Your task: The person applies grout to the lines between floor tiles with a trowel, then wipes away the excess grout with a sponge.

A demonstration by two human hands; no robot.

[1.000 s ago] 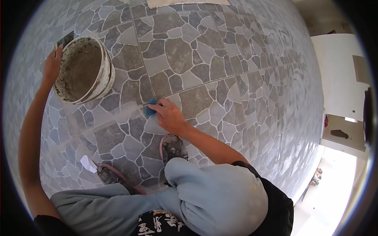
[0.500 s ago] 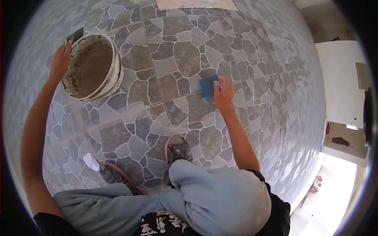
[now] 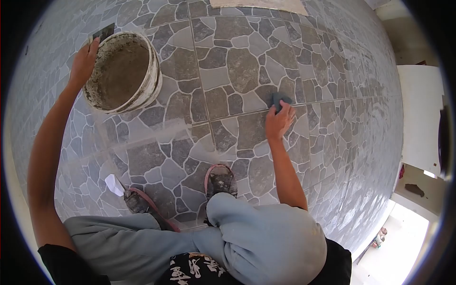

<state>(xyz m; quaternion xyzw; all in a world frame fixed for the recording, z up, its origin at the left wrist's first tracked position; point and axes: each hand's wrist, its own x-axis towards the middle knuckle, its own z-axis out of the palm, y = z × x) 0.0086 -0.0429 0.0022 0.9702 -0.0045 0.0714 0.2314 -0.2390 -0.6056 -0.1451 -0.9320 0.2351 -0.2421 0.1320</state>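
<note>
My left hand is closed at the left rim of a mortar-smeared white bucket. From its fingers sticks out a dark, flat, square blade, which looks like a putty knife. Grey-brown grout or mortar lies inside the bucket. Low over the stone-patterned tile floor, my right hand grips a dark blue-grey sponge. The sponge is pressed out of shape at a straight joint between tiles, and part of it is hidden by the fingers.
My shoes stand on the tiles below the bucket. A white-ended tool lies by the left shoe. At the top is a beige board. White panels and a bright opening are on the right.
The right hand has moved along the tile joint to the right, and the sponge now looks turned and squeezed. The left hand stays at the bucket rim; the whole view has shifted slightly.
</note>
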